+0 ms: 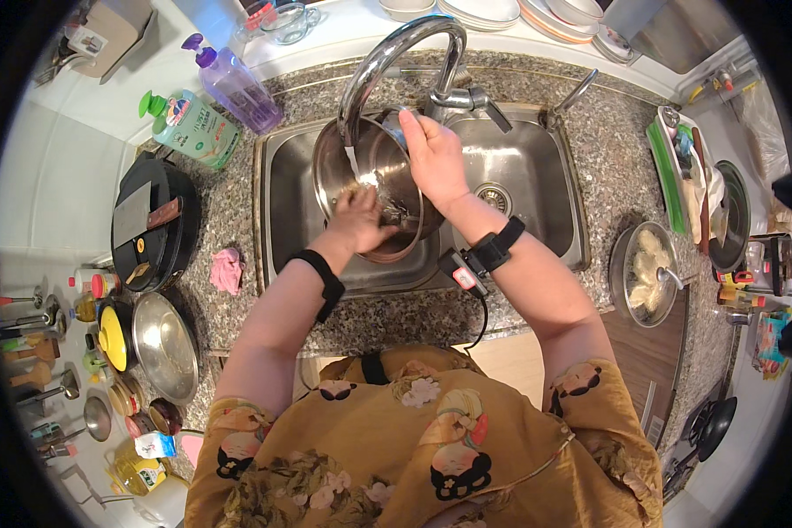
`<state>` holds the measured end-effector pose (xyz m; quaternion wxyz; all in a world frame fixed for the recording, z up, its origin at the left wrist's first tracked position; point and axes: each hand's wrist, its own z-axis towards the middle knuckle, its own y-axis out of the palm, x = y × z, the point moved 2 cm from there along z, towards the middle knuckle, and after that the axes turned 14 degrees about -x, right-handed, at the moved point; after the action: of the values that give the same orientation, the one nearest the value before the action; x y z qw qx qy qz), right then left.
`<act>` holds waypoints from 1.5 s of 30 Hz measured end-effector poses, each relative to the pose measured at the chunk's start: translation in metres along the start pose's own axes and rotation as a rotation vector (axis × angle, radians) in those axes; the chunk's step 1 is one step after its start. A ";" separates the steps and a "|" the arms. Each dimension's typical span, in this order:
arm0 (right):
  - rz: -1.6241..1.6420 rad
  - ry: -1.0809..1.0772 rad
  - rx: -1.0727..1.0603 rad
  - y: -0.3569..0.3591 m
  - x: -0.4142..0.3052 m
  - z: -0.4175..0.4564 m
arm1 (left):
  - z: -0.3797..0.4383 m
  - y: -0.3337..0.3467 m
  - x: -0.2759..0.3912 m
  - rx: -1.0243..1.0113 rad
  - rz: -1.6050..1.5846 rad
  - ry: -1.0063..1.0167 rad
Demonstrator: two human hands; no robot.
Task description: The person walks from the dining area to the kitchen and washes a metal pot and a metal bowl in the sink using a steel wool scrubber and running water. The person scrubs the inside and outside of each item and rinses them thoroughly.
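A shiny metal pot (335, 158) is tilted over the divider of the steel double sink (511, 155), with its mouth towards me. My right hand (433, 155) grips it at the upper right rim, thumb up along the handle. My left hand (358, 221) is at the lower left of the pot's mouth, fingers spread and slightly blurred, holding nothing visible. Whether its fingertips touch the inner wall is hard to tell. Water runs from the chrome faucet (363, 72) into the pot just above those fingers. Each wrist wears a black strap.
Left of the sink are a pink cloth (227, 270), a black pan with a cleaver (133, 208) on top, and a steel bowl (165, 346). Two pump bottles stand behind. On the right, a metal bowl (643, 274) holds pale food. Plates (482, 13) line the back ledge.
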<state>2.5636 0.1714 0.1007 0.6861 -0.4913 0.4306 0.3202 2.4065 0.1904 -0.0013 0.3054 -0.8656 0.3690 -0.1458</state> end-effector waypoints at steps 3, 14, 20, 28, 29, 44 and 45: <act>0.012 -0.005 0.015 0.003 0.007 -0.001 | 0.001 0.006 0.028 -0.170 -0.527 0.330; 0.222 0.153 -0.082 -0.026 0.022 0.002 | -0.043 0.037 -0.056 0.471 0.144 0.184; 0.380 0.223 -0.037 -0.033 0.023 -0.004 | -0.060 0.004 -0.074 0.676 0.112 0.135; 0.313 0.174 0.159 -0.044 0.016 -0.007 | -0.058 0.015 -0.047 0.629 -0.007 0.023; 0.293 0.173 0.162 -0.045 0.019 -0.005 | -0.061 0.022 -0.038 0.581 -0.037 0.021; 0.635 0.205 0.067 -0.010 0.045 0.002 | -0.086 0.044 -0.031 1.169 -1.092 0.075; 0.682 0.239 0.055 -0.006 0.043 0.002 | -0.068 0.075 -0.065 1.082 -1.186 -0.064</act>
<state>2.5878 0.1723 0.0640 0.4977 -0.3345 0.6553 0.4593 2.2888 0.1683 0.0013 0.5646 -0.6532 -0.2831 -0.4177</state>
